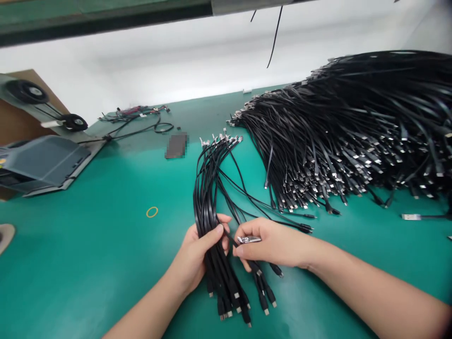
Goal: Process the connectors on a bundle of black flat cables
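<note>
On the green table (88,245), left hand (196,254) grips a cable bundle (206,202); right hand (271,242) pinches one connector (249,239).

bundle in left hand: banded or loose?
Loose: left hand grips the black cable bundle; no band visible, ends fan out.

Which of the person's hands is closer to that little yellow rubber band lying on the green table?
Left. The left hand grips the cable bundle just right of the rubber band; the right hand is farther right, beyond the bundle.
</note>
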A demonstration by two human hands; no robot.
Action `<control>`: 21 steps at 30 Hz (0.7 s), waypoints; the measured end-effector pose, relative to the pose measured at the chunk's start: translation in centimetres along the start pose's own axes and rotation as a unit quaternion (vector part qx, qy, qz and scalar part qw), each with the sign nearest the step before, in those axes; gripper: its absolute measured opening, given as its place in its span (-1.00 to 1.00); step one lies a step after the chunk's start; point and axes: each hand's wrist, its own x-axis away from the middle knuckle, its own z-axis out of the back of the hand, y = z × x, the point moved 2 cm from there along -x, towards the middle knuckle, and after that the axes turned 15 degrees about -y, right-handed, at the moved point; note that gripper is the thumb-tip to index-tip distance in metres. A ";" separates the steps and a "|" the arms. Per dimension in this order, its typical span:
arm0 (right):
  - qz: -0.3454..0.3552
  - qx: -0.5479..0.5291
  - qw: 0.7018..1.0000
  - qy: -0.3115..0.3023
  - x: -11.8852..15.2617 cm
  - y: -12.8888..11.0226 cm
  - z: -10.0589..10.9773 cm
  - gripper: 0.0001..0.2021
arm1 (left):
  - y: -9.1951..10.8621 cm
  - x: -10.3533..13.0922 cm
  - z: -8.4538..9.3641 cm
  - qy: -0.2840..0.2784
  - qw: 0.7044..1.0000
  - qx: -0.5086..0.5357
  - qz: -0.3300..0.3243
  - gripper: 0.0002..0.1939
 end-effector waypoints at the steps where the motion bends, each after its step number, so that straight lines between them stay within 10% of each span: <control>1: 0.016 -0.011 1.000 -0.007 -0.1 0.0 0.0 -0.86 | 0.1 -0.1 0.0 0.007 1.000 0.004 -0.006 -0.80; 10: 0.089 -0.068 0.980 0.164 -0.6 0.5 0.1 -0.64 | 0.4 -0.1 0.1 -0.015 1.000 0.022 -0.001 -0.86; 21: 0.075 -0.081 0.983 0.150 -0.7 0.6 -0.1 -0.55 | 0.3 -0.2 0.3 -0.014 1.000 0.014 0.011 -0.84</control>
